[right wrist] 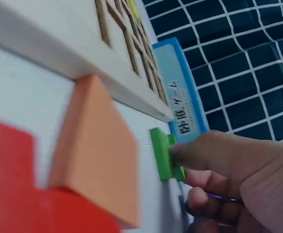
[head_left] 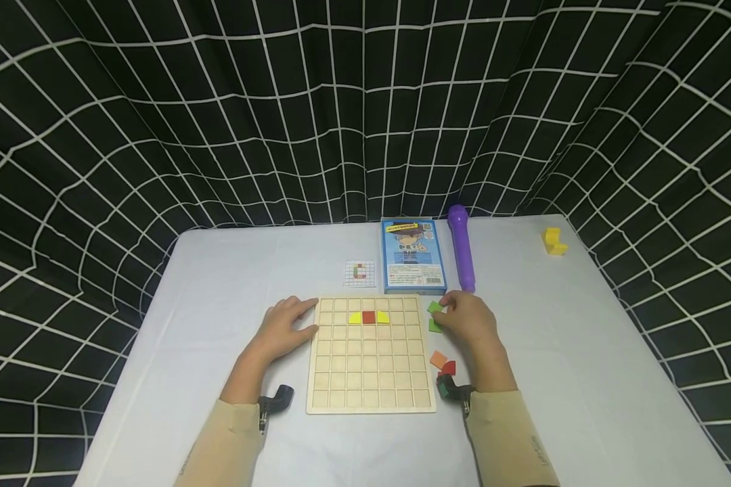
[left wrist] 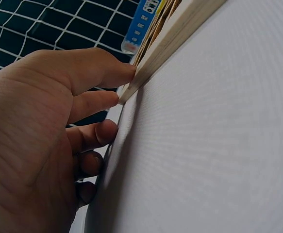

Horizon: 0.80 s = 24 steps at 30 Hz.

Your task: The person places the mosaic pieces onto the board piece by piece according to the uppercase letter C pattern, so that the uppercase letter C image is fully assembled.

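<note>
A pale wooden grid board [head_left: 369,365] lies on the table. In its second row from the far side, a red square tile [head_left: 368,317] sits between two yellow curved-edge tiles [head_left: 383,317]. My left hand [head_left: 282,329] rests at the board's left edge, thumb and index finger touching it, the other fingers loosely bent in the left wrist view. Right of the board, my right hand [head_left: 470,320] pinches the farther green tile [head_left: 435,307] between thumb and index finger. Another green tile [head_left: 434,326] lies just nearer, partly behind the thumb in the head view.
Near the board's right edge lie an orange tile [head_left: 438,359] and red tiles [head_left: 448,368]. Beyond the board are a small pattern card [head_left: 359,273], a blue box [head_left: 413,257] and a purple microphone-shaped object [head_left: 461,247]. A yellow block [head_left: 554,242] stands far right. Dark gridded curtain [head_left: 341,135] surrounds the table.
</note>
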Available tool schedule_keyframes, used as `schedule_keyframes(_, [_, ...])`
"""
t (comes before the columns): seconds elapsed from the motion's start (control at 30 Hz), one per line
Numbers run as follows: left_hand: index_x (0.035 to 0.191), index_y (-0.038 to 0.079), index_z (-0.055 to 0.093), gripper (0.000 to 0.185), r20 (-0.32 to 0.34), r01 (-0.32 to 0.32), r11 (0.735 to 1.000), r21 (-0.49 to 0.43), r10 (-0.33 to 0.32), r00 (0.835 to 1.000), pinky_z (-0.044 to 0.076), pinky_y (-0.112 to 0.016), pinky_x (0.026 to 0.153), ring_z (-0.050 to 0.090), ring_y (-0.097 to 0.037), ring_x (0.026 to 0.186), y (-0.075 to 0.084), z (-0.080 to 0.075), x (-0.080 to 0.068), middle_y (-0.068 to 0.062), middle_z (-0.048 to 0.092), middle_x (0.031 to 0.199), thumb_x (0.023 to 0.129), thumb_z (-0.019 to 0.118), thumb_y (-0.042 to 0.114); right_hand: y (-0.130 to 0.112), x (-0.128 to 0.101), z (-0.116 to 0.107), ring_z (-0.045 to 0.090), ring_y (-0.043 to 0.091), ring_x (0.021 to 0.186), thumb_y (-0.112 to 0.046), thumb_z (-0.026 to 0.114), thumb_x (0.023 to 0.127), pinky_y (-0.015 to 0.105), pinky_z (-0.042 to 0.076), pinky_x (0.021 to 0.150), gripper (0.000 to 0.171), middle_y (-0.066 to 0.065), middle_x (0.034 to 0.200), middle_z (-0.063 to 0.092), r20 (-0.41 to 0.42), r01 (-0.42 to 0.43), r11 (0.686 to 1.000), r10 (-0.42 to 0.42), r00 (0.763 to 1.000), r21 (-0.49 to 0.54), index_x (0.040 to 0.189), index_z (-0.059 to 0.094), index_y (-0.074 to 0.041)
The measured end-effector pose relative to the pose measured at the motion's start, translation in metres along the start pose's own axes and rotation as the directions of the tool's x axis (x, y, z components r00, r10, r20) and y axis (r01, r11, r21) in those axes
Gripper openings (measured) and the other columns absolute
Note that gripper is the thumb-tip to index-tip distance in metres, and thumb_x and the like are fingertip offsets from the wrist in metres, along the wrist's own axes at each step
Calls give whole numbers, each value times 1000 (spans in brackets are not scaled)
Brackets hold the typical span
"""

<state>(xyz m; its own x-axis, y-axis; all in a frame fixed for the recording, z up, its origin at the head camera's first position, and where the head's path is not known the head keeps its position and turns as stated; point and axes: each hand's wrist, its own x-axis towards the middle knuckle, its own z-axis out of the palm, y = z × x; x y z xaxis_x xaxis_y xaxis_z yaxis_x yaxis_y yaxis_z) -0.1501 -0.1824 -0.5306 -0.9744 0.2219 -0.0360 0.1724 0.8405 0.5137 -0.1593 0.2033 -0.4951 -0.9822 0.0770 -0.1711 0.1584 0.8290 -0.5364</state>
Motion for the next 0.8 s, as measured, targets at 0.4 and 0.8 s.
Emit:
schedule_keyframes(0.4, [145,18,60,62,6,-15,1000,2,15,1000,38,-36,81,45,-15,87,-1,-1,0,7,53,93,90,76,41,-25,-11,-22,60,24,78,-16,79,83,35,49,67,39,10,93,68,34,141,960,-153,988,242,116,70,2])
schedule_keyframes(0.8, [146,19,60,63,0,-15,1000,2,15,1000,38,-36,82,45,-15,87,-2,0,1,7,54,93,89,76,41,-68,-33,0,57,19,75,-18,84,85,33,48,63,27,-2,87,66,73,282,907,-318,945,312,109,76,-9])
